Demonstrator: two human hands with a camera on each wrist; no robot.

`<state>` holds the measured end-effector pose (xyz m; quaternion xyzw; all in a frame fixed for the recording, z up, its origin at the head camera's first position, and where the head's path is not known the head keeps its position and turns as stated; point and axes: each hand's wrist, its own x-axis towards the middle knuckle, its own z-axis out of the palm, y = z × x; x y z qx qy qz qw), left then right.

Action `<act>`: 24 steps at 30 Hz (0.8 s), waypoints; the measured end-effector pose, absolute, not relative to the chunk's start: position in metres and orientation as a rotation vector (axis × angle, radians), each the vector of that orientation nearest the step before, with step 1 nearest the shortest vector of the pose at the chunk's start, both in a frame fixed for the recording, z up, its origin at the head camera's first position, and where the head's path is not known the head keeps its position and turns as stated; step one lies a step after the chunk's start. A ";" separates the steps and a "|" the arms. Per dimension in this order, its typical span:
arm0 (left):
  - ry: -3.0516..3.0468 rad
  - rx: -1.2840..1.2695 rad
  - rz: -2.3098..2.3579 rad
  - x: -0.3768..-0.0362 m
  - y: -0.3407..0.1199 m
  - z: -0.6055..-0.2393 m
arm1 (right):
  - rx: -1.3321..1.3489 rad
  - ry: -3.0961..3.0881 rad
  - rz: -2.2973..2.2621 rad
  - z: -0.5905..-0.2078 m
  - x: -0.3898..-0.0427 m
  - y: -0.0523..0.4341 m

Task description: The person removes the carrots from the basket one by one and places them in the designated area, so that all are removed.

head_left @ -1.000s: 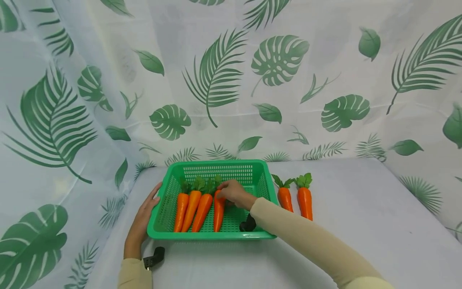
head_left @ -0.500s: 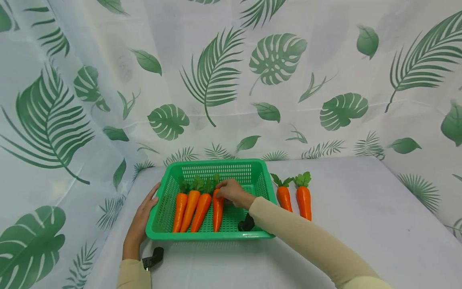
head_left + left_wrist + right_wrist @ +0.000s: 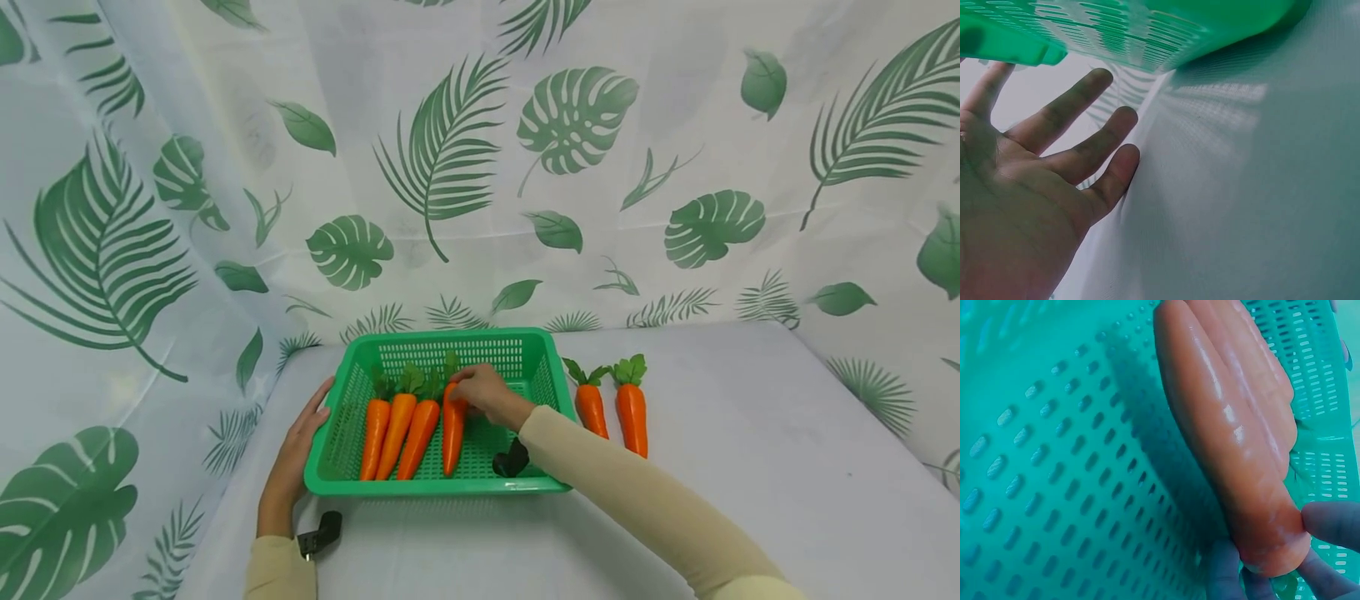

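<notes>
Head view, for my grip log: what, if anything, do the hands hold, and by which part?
The right hand holds a carrot by its thick, leafy end; the left hand, spread beside the basket, grips nothing.

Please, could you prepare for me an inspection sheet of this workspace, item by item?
Surface: pale tabletop, small dark speck toward the right.
Job's things: green perforated basket holding three carrots side by side, plus a fourth carrot; two more carrots on the tabletop, right of it.
Clutter: nothing seen.
Left hand: at the basket's left end, fingers extended; exact contact unclear.
Right hand: pinches the fourth carrot near its leafy end.
Cables: nothing seen; a black device at each wrist.
Surroundings: white sheeting printed with green leaves, behind and at both sides.
</notes>
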<state>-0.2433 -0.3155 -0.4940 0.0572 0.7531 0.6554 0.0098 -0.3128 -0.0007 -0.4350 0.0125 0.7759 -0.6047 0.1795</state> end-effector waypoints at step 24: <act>2.354 0.134 2.038 -0.243 -0.314 -0.491 | -0.060 2.081 -1.802 -0.427 -0.317 0.005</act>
